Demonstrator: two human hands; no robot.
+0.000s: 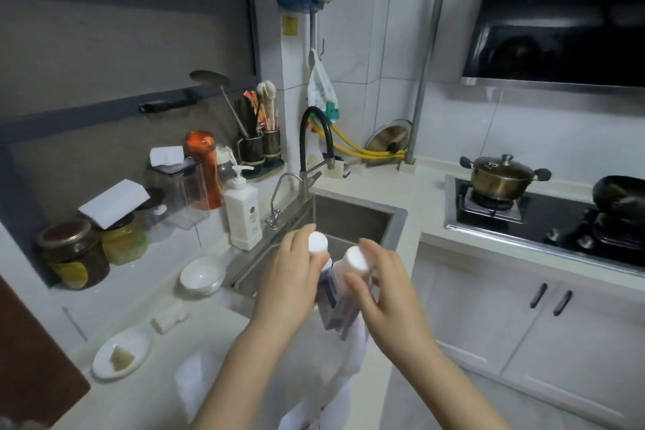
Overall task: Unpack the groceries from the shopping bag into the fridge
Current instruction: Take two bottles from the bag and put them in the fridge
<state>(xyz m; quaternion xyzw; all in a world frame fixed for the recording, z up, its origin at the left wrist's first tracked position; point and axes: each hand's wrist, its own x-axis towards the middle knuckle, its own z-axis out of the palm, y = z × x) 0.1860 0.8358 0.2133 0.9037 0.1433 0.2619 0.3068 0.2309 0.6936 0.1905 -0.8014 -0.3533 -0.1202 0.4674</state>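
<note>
The left hand (pixel 289 276) has its grip closed around a bottle with a white cap (pixel 317 243); the body of this bottle is almost fully hidden behind the palm. Just to the right, the right hand (pixel 384 286) grips a second white-capped bottle (pixel 352 276), and its blurred blue label cannot be read. Both bottles are above the sink (pixel 352 220), touching or nearly so. Below the grips, a white shopping bag (pixel 314 370) lies on the tabletop (pixel 146 391), its lower part cut off.
</note>
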